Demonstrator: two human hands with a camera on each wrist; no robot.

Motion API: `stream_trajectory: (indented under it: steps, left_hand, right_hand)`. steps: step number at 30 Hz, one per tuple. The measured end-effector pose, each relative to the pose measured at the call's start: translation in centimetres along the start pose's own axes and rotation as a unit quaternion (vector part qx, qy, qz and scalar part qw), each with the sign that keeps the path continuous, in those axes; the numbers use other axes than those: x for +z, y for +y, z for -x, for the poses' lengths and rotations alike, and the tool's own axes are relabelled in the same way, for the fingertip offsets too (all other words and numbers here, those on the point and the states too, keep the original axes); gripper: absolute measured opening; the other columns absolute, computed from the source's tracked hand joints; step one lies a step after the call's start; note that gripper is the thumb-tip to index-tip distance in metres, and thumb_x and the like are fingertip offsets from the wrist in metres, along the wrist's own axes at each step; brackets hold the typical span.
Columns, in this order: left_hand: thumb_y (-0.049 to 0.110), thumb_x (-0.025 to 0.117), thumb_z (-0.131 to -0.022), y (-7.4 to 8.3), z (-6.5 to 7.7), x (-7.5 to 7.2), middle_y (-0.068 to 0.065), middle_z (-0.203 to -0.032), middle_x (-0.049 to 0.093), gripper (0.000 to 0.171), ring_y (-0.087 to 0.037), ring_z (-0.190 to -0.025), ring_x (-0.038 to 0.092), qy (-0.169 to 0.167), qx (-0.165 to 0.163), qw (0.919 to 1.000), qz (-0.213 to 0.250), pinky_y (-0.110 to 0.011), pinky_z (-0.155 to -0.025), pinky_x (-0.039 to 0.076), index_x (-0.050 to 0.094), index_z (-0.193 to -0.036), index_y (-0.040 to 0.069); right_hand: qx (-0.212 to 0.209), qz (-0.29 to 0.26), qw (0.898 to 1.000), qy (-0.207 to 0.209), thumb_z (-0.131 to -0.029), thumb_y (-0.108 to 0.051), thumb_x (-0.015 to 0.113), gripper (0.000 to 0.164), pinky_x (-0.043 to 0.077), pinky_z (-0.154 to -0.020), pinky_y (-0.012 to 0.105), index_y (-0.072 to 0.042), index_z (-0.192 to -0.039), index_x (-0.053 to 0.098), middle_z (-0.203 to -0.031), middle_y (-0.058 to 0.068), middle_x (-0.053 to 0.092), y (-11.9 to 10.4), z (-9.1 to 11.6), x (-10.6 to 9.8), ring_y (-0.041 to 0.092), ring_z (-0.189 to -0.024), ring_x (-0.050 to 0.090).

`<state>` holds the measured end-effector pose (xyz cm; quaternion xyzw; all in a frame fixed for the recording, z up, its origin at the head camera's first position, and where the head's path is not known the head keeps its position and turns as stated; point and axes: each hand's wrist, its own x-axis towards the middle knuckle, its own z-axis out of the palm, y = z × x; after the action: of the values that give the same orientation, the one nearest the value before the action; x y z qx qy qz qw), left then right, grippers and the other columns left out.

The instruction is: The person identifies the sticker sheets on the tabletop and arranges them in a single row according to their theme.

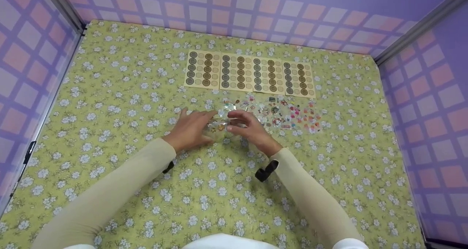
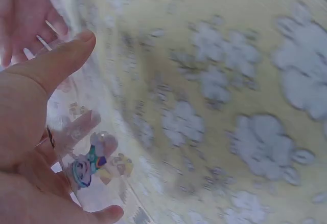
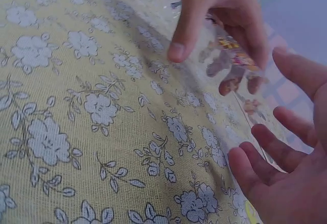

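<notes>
My left hand (image 1: 192, 130) holds a clear sticker sheet (image 2: 92, 165) printed with small colourful figures. Some of its fingers show through the see-through plastic, and the thumb stands apart from them in the left wrist view. In the right wrist view the same sheet has yellow and pink pictures on it. Close to its right side is my right hand (image 3: 294, 168), fingers loosely bent and spread, with nothing visible in its grasp. The sheet's exact outline is hard to make out in the head view.
More clear sheets with small colourful stickers (image 1: 294, 113) lie to the right of the hands. Behind them, several cream sheets of brown and grey round stickers (image 1: 237, 72) stand in a row. A yellow flowered cloth (image 1: 204, 194) covers the table; checkered purple walls (image 1: 256, 7) enclose it.
</notes>
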<state>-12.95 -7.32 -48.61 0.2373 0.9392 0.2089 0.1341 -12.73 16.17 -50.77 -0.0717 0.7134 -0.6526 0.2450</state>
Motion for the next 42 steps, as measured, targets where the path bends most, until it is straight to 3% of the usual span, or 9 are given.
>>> stream_trajectory:
  steps: [7, 9, 11, 16, 21, 24, 29, 37, 42]
  left_hand:
    - [0.044, 0.083, -0.072, 1.5, -0.6, -0.6, -0.001, -0.128, 0.063, 0.093, -0.023, -0.118, 0.059, -0.023, -0.021, 0.9968, 0.074, -0.060, -0.118, 0.012, 0.038, -0.148, 0.018]
    - [0.046, 0.083, -0.071, 1.8, -0.8, -0.7, -0.001, -0.129, 0.063, 0.095, -0.023, -0.119, 0.059, -0.034, -0.033, 0.9941, 0.097, -0.059, -0.118, 0.013, 0.035, -0.149, 0.019]
    - [0.048, 0.083, -0.071, 2.2, -1.0, -0.7, -0.001, -0.130, 0.061, 0.099, -0.024, -0.121, 0.057, -0.047, -0.041, 0.9909, 0.120, -0.056, -0.117, 0.021, 0.032, -0.151, 0.020]
    - [0.056, 0.081, -0.069, 2.5, -1.4, -0.7, -0.004, -0.133, 0.058, 0.102, -0.025, -0.119, 0.056, -0.075, -0.049, 0.9806, 0.174, -0.047, -0.101, 0.046, 0.030, -0.151, 0.025]
    - [0.055, 0.080, -0.070, 2.4, -1.5, -0.5, -0.003, -0.130, 0.057, 0.096, -0.023, -0.115, 0.057, -0.089, -0.052, 0.9667, 0.234, -0.045, -0.093, 0.051, 0.032, -0.150, 0.029]
    - [0.054, 0.079, -0.072, 2.2, -1.5, -0.4, -0.002, -0.127, 0.056, 0.094, -0.021, -0.113, 0.057, -0.093, -0.059, 0.9579, 0.265, -0.043, -0.092, 0.051, 0.034, -0.149, 0.028]
    - [0.054, 0.079, -0.073, 1.4, -1.2, -0.3, -0.002, -0.135, 0.054, 0.089, -0.021, -0.125, 0.052, -0.096, -0.070, 0.9385, 0.324, -0.044, -0.105, 0.045, 0.039, -0.146, 0.024]
    - [0.046, 0.077, -0.079, -0.2, -0.6, 0.6, -0.001, -0.145, 0.048, 0.079, -0.025, -0.137, 0.042, -0.077, -0.065, 0.8820, 0.460, -0.047, -0.116, 0.032, 0.042, -0.144, 0.019]
    - [0.041, 0.078, -0.079, -0.5, -0.3, 1.5, -0.001, -0.138, 0.054, 0.074, -0.022, -0.130, 0.049, -0.026, -0.059, 0.8654, 0.497, -0.043, -0.113, 0.036, 0.046, -0.141, 0.015]
  right_hand:
    - [-0.043, 0.041, 0.998, -0.007, -0.088, -0.014, 0.071, 0.065, 0.034, -0.112, 0.053, 0.000, -0.144, 0.039, -0.148, 0.021, 0.039, -1.9, 0.7, 0.5, 0.035, -0.135, 0.040]
    - [-0.050, 0.041, 0.998, -0.006, -0.089, -0.011, 0.069, 0.064, 0.036, -0.110, 0.054, 0.001, -0.143, 0.039, -0.146, 0.023, 0.039, -2.6, 1.1, 0.7, 0.036, -0.133, 0.042]
    - [-0.054, 0.039, 0.998, -0.002, -0.089, -0.009, 0.069, 0.062, 0.039, -0.108, 0.052, 0.000, -0.143, 0.040, -0.144, 0.023, 0.040, -2.9, 1.4, 0.8, 0.036, -0.129, 0.045]
    - [-0.061, 0.042, 0.997, 0.014, -0.088, -0.008, 0.070, 0.057, 0.049, -0.097, 0.041, -0.001, -0.138, 0.046, -0.132, 0.021, 0.051, -3.0, 1.5, 0.8, 0.036, -0.116, 0.053]
    - [-0.064, 0.041, 0.997, 0.027, -0.089, -0.009, 0.069, 0.046, 0.052, -0.086, 0.034, 0.002, -0.131, 0.053, -0.113, 0.010, 0.061, -2.8, 1.4, 0.6, 0.029, -0.101, 0.060]
    - [-0.061, 0.029, 0.997, 0.037, -0.090, -0.009, 0.067, 0.041, 0.053, -0.088, 0.042, 0.002, -0.127, 0.055, -0.110, 0.005, 0.063, -2.6, 1.4, 0.3, 0.021, -0.097, 0.062]
    - [-0.065, 0.013, 0.996, 0.062, -0.090, -0.009, 0.067, 0.038, 0.053, -0.089, 0.045, 0.004, -0.125, 0.057, -0.108, 0.001, 0.064, -2.0, 1.1, -0.5, 0.014, -0.093, 0.061]
    - [-0.047, -0.034, 0.993, 0.106, -0.089, -0.012, 0.070, 0.034, 0.045, -0.098, 0.058, -0.005, -0.121, 0.059, -0.105, 0.002, 0.064, -0.5, 0.5, -1.7, 0.013, -0.092, 0.062]
    - [-0.042, -0.053, 0.990, 0.127, -0.088, -0.012, 0.071, 0.033, 0.047, -0.099, 0.052, -0.005, -0.119, 0.060, -0.107, 0.005, 0.064, -0.3, 0.4, -1.8, 0.014, -0.095, 0.062]
